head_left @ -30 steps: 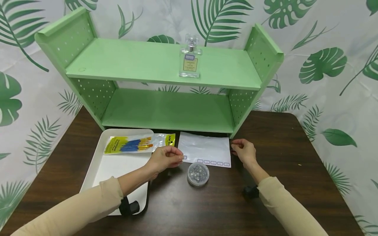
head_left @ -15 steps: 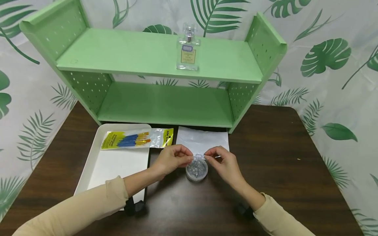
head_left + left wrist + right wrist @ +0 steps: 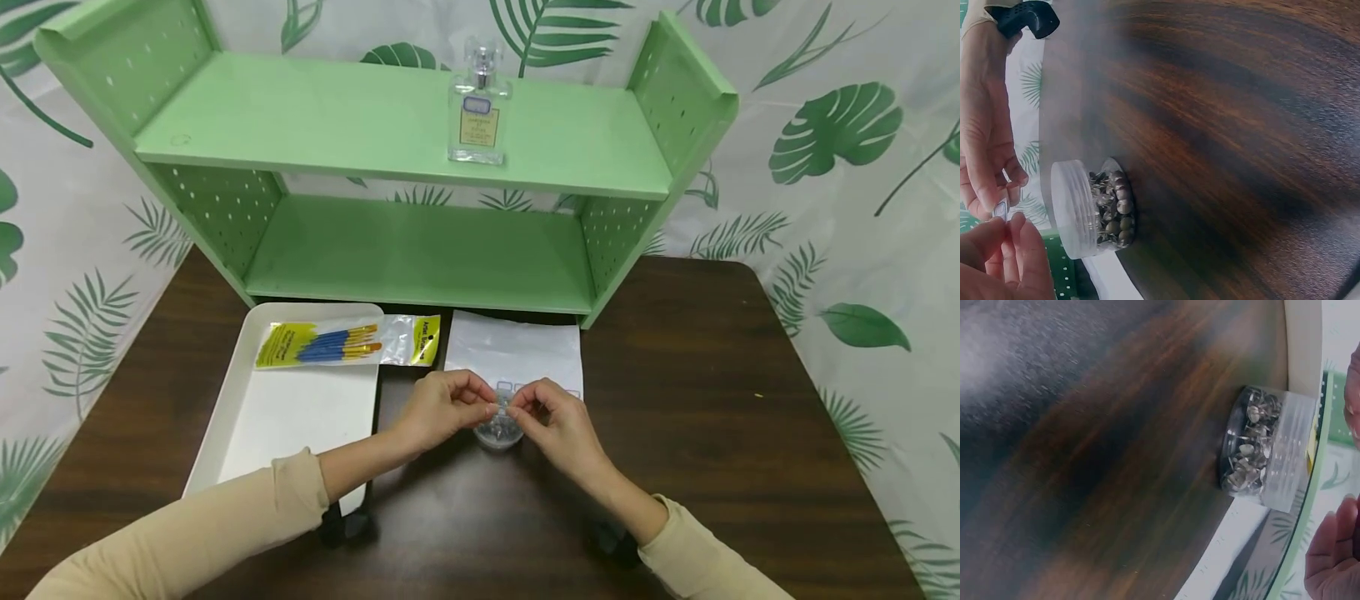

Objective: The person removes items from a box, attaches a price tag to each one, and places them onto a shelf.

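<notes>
Over the middle of the table, my left hand [image 3: 444,410] and right hand [image 3: 561,425] meet fingertip to fingertip, pinching a small label sticker [image 3: 1001,209] with a dark border between them. Directly below the fingers stands a round clear jar [image 3: 1075,209] with a lid, full of small shiny metal pieces like thumbtacks; the hands partly cover it in the head view. Behind the hands lies a white sheet [image 3: 510,346] with several purple-bordered labels along its near edge. A glass perfume bottle [image 3: 478,125] with a similar label stands on the upper shelf.
A green two-tier shelf [image 3: 337,125] stands at the back of the dark wooden table [image 3: 712,400]. At left is a white tray [image 3: 300,417], with a packet of paintbrushes [image 3: 337,343] lying across its far end and over its right rim.
My right hand has moved left from the sheet's right edge to meet my left hand and take hold of the label sticker. My left hand has shifted slightly right. The head view has tilted down.
</notes>
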The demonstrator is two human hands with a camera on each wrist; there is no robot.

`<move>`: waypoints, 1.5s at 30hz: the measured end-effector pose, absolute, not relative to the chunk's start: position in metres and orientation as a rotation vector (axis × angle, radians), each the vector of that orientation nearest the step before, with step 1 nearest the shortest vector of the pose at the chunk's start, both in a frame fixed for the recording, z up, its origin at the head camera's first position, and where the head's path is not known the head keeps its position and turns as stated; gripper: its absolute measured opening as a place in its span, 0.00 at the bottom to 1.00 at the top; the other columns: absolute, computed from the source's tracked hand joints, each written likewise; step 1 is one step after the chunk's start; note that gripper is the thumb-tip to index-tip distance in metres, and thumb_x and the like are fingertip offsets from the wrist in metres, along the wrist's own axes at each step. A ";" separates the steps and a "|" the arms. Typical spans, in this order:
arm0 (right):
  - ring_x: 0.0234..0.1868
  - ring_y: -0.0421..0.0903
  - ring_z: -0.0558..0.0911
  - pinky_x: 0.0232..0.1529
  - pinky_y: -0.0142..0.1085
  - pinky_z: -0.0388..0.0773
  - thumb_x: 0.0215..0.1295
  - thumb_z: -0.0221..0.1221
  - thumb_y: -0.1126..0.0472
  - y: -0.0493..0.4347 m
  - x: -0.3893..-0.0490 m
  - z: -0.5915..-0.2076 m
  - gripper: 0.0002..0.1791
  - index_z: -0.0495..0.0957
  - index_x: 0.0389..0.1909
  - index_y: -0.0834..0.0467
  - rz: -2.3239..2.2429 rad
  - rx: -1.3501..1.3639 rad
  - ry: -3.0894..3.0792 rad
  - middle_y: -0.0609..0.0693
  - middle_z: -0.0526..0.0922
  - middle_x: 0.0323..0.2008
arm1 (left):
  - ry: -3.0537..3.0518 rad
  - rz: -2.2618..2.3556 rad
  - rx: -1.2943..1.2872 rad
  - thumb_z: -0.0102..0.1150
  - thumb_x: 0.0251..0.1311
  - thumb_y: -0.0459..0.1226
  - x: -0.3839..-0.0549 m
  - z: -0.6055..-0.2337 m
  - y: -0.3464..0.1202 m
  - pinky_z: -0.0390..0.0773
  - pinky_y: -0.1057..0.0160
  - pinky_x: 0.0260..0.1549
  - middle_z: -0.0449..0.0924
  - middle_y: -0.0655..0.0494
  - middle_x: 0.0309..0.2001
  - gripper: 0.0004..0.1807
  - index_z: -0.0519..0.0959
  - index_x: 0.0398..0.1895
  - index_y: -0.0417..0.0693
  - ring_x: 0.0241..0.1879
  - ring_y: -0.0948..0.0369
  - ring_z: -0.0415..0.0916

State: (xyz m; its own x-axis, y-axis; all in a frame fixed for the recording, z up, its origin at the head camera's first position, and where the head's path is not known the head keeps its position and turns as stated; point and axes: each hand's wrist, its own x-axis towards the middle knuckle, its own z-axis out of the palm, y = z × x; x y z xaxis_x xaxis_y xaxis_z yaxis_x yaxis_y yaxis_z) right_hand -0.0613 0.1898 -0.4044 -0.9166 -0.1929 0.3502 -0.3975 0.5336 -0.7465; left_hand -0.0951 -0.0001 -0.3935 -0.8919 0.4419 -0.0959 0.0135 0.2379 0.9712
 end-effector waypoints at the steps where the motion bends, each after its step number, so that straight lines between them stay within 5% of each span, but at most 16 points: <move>1: 0.27 0.34 0.71 0.26 0.29 0.72 0.51 0.66 0.72 0.190 -0.061 -0.405 0.09 0.77 0.25 0.57 1.308 0.496 -2.559 0.45 0.76 0.24 | 2.194 1.673 0.438 0.65 0.51 0.31 -0.095 -0.394 -0.001 0.76 0.72 0.24 0.83 0.50 0.25 0.05 0.81 0.31 0.38 0.23 0.70 0.74; 5: 0.32 0.38 0.71 0.32 0.33 0.70 0.49 0.68 0.70 0.188 -0.057 -0.406 0.10 0.77 0.24 0.55 1.187 0.480 -2.608 0.44 0.75 0.26 | 2.302 1.577 0.523 0.67 0.50 0.32 -0.094 -0.396 -0.003 0.75 0.73 0.23 0.83 0.52 0.25 0.03 0.83 0.27 0.41 0.23 0.70 0.75; 9: 0.36 0.44 0.70 0.36 0.36 0.67 0.45 0.71 0.67 0.186 -0.052 -0.410 0.10 0.78 0.22 0.53 1.038 0.492 -2.624 0.46 0.74 0.30 | 2.476 1.438 0.620 0.69 0.48 0.35 -0.090 -0.402 -0.004 0.75 0.70 0.34 0.83 0.55 0.31 0.03 0.84 0.24 0.46 0.32 0.66 0.77; 14: 0.40 0.48 0.69 0.41 0.40 0.66 0.41 0.73 0.67 0.184 -0.043 -0.416 0.12 0.78 0.21 0.52 0.947 0.502 -2.627 0.50 0.73 0.35 | 2.591 1.361 0.649 0.73 0.44 0.35 -0.081 -0.407 -0.004 0.68 0.52 0.52 0.78 0.46 0.47 0.05 0.84 0.20 0.50 0.51 0.51 0.71; 19: 0.43 0.51 0.71 0.40 0.42 0.69 0.40 0.74 0.67 0.181 -0.037 -0.419 0.13 0.77 0.20 0.51 0.880 0.460 -2.659 0.53 0.74 0.40 | 2.580 1.364 0.594 0.73 0.42 0.35 -0.074 -0.410 -0.003 0.62 0.43 0.59 0.71 0.40 0.59 0.06 0.83 0.18 0.51 0.60 0.43 0.65; 31: 0.34 0.42 0.77 0.31 0.35 0.75 0.39 0.73 0.70 0.178 -0.032 -0.429 0.15 0.76 0.20 0.52 0.857 0.485 -2.684 0.53 0.73 0.42 | 2.586 1.396 0.563 0.73 0.42 0.33 -0.068 -0.424 -0.001 0.70 0.47 0.53 0.73 0.43 0.55 0.07 0.81 0.17 0.49 0.54 0.46 0.72; 45: 0.38 0.46 0.74 0.34 0.37 0.73 0.34 0.75 0.69 0.179 -0.036 -0.434 0.17 0.75 0.19 0.53 0.774 0.558 -2.621 0.54 0.74 0.39 | 2.601 1.377 0.612 0.73 0.39 0.32 -0.070 -0.427 -0.001 0.72 0.48 0.51 0.74 0.44 0.53 0.08 0.81 0.16 0.49 0.52 0.47 0.73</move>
